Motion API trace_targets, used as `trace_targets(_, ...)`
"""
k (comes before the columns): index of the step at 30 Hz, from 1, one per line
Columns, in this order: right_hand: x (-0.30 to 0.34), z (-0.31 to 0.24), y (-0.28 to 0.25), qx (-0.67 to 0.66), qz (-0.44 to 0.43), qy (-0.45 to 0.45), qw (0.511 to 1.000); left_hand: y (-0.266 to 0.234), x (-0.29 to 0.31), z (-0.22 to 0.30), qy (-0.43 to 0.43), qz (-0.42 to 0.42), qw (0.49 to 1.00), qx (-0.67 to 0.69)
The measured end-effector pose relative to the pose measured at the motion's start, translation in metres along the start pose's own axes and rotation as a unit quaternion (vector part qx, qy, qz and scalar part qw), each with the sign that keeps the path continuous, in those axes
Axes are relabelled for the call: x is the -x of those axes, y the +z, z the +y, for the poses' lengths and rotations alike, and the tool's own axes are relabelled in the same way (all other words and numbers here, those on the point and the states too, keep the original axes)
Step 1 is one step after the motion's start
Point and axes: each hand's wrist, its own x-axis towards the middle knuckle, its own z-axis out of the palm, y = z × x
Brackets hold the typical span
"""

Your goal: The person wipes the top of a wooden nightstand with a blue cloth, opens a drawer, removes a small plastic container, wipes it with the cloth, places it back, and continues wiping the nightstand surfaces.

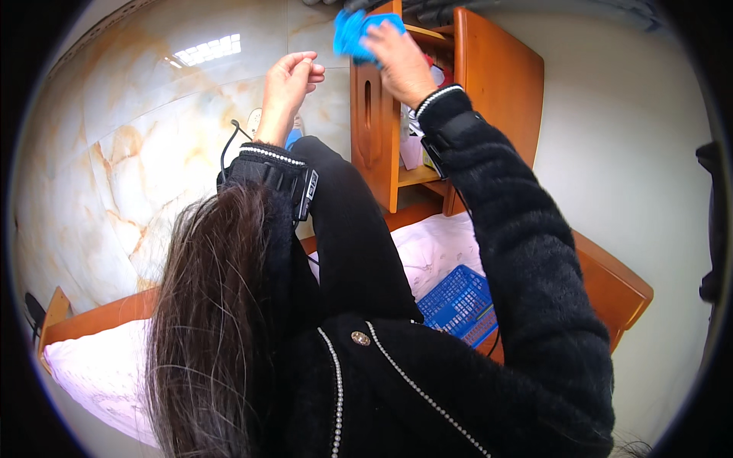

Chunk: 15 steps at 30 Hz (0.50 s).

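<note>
We have the blue cloth [349,37] at the fingertips of our right hand [398,65], crumpled and bunched mostly on the far left side of the fingers. That hand is closed on it, though blur hides how each finger grips. The cloth lies farther out than our left hand [292,82] and to its right, with a strip of pale marbled floor [114,114] showing between the 2.

Our left hand is held narrow: its fingers bend inward and the thumb sits close to them. We cannot tell whether something small is pinched there.

In our view, the cloth overlaps the upper end of an orange-brown wooden cabinet [500,99]; we cannot tell whether they touch. Our right wrist passes in front of the cabinet's open side, where several things stand on a shelf [416,175], partly hidden by the sleeve. A wooden panel [369,130] with a long slot faces the floor side, just below the cloth.

Nearer to us, well apart from both hands, a blue plastic basket [450,301] rests beside pale pink bedding [431,248], partly covered by our black clothing [527,229].
</note>
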Motion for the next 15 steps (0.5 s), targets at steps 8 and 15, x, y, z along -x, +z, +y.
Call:
trace_targets(8,0.121,-0.085,-0.013,-0.025,-0.309,-0.120,0.943,0.001,0.001,-0.001,-0.005,-0.010,1.000,-0.008)
trace_targets(15,0.112,-0.071,0.016,0.031,-0.389,-0.194,0.900,0.002,0.001,-0.004,-0.010,-0.023,1.000,-0.011)
